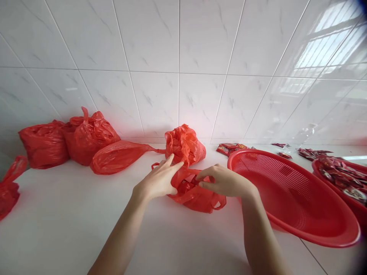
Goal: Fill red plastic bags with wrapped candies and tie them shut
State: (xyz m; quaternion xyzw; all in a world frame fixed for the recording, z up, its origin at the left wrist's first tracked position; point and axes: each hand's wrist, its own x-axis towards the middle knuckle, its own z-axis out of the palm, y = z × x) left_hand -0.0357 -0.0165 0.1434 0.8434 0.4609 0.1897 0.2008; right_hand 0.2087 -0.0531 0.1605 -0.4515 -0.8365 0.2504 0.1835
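A thin red plastic bag (197, 202) lies open on the white counter in front of me, its loop handles slack to either side. Inside its mouth show small shiny red packets (185, 186). My left hand (160, 177) is at the bag's left rim, fingers spread and thumb apart, touching the plastic. From the right, my right hand (220, 180) reaches over the mouth with fingers curled, thumb and fingertips closed at the edge of a red packet. The lower part of the bag's contents is hidden.
Just behind stands a crumpled red bag (185, 145). Full red bags (88, 137) and a puffed one (117, 156) sit left along the tiled wall. A large red plastic basket (281, 191) is at right, near another basket of packets (344, 175) and loose packets (231, 148).
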